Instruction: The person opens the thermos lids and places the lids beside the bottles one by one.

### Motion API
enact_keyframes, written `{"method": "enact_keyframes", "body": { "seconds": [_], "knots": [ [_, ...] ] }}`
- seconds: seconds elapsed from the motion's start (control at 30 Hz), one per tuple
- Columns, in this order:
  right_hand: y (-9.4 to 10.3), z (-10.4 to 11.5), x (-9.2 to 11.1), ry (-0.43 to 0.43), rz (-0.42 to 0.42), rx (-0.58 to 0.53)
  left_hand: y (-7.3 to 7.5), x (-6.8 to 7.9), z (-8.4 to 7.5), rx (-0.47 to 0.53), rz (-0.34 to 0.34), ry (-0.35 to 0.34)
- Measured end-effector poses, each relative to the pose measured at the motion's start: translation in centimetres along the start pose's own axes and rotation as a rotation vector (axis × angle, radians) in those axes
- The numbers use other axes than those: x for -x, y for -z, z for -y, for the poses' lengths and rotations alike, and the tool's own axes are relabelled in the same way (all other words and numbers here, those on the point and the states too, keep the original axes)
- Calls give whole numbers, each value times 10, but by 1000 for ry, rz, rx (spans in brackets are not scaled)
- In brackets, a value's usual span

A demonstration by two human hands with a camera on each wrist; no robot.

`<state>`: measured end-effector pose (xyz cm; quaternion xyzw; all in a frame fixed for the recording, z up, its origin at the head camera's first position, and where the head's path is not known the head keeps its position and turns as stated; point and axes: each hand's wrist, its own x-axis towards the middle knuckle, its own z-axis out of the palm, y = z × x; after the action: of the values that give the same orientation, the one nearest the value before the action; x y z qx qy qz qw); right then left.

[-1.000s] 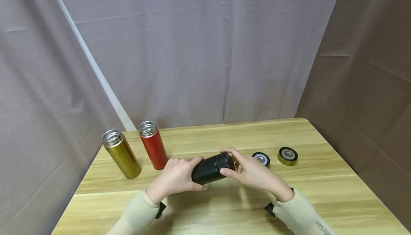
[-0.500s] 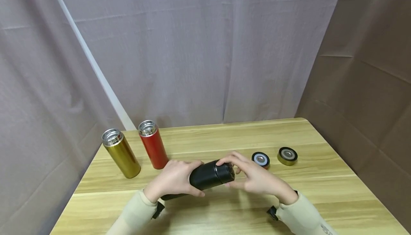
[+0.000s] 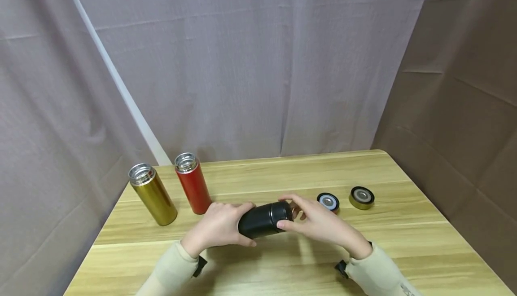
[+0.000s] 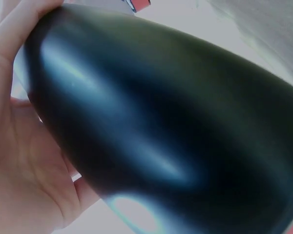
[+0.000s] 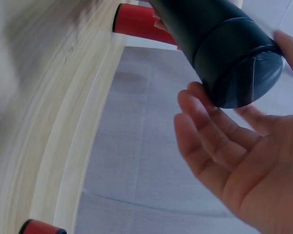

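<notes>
A black thermos bottle (image 3: 256, 222) lies tilted in my left hand (image 3: 221, 225), held over the table with its capped end toward the right. My left fingers and thumb wrap round its body, which fills most of the left wrist view. At the other end, my right hand (image 3: 315, 218) has its thumb and fingertips on either side of the black lid (image 3: 281, 213). In the right wrist view, the lid (image 5: 246, 73) sits on the bottle with a thin seam between them, and the fingertips are at its edge.
A gold bottle (image 3: 156, 199) and a red bottle (image 3: 194, 188) stand uncapped at the left of the wooden table (image 3: 323, 165). To the right, a red lid (image 3: 328, 201) and a gold lid (image 3: 362, 196) lie with their undersides up. Curtains (image 3: 226, 76) hang behind.
My right fingers have shifted round the lid: the thumb drops below it half a second ago, then comes back onto its near side. The bottle tips slightly, still in my left hand.
</notes>
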<state>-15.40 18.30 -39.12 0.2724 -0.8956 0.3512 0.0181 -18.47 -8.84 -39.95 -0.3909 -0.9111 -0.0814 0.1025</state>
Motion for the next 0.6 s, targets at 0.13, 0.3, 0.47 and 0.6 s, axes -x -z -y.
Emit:
{"method": "enact_keyframes", "body": {
  "seconds": [0.13, 0.3, 0.47, 0.6],
  "knots": [
    [1, -1, 2, 80, 17, -7, -1, 1, 1, 5, 9, 4],
    [1, 0, 4, 182, 6, 3, -1, 3, 2, 19, 21, 11],
    [0, 0, 5, 144, -7, 12, -1, 3, 2, 7, 16, 16],
    [-2, -1, 4, 58, -4, -6, -1, 4, 2, -2, 11, 13]
  ]
}}
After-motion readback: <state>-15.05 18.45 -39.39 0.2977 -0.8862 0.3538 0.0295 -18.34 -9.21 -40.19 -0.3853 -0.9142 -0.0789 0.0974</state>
